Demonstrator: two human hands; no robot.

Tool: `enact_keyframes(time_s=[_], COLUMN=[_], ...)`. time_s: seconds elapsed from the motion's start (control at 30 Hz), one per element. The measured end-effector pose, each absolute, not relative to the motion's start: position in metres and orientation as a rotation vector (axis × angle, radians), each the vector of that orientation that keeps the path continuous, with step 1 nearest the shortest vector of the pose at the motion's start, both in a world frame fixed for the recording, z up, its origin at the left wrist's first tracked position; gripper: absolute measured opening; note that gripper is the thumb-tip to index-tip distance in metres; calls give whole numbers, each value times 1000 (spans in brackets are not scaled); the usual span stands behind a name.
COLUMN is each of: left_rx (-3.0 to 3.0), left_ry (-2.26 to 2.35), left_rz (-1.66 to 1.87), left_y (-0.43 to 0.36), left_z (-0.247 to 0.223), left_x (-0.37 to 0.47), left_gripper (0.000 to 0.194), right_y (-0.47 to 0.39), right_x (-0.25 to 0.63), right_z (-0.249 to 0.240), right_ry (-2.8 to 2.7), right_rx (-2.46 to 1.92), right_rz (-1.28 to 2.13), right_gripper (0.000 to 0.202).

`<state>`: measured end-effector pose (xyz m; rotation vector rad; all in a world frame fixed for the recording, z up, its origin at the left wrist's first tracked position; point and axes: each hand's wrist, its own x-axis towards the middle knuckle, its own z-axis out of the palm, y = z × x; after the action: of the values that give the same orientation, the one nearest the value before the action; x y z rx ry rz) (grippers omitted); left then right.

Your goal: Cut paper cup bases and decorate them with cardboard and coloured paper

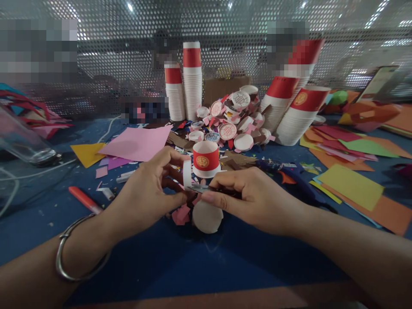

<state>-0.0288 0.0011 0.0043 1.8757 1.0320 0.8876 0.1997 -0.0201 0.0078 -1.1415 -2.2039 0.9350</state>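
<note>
My left hand (151,184) is closed round a short white paper-cup piece (187,174), held on edge between fingertips and thumb. In my right hand (254,193) is a small pointed metal blade (198,188), pinched between thumb and fingers. Its tip meets the lower edge of the white piece. Fingers hide most of its dark handle, so I cannot tell whether it belongs to a knife or scissors. Just beyond my hands is a red and white paper cup piece (206,159) with a gold emblem. Below them lies a round pale disc (207,217), beside pink paper scraps (181,215).
Tall stacks of paper cups (192,81) stand behind a heap of cut cup bottoms (227,131). More tilted cup stacks (299,116) are at the right. Coloured paper sheets (354,184) lie right, pink paper (137,141) left. A red pen-like stick (84,200) is near my left wrist.
</note>
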Motion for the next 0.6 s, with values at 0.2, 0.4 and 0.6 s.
enact_keyframes(time_s=[0.2, 0.4, 0.6], left_rx=[1922, 1896, 1922], left_ry=[1135, 1166, 1136], left_rz=[874, 853, 865], left_y=[-3, -5, -6], left_z=[7, 10, 9], left_x=[-31, -31, -32], left_gripper=[47, 48, 45], right_y=[-21, -21, -22], right_x=[200, 204, 203], right_z=[9, 11, 13], right_ry=[-2192, -2158, -2152], right_rx=[-1147, -1091, -1075], right_rz=[951, 992, 994], right_gripper=[38, 39, 41])
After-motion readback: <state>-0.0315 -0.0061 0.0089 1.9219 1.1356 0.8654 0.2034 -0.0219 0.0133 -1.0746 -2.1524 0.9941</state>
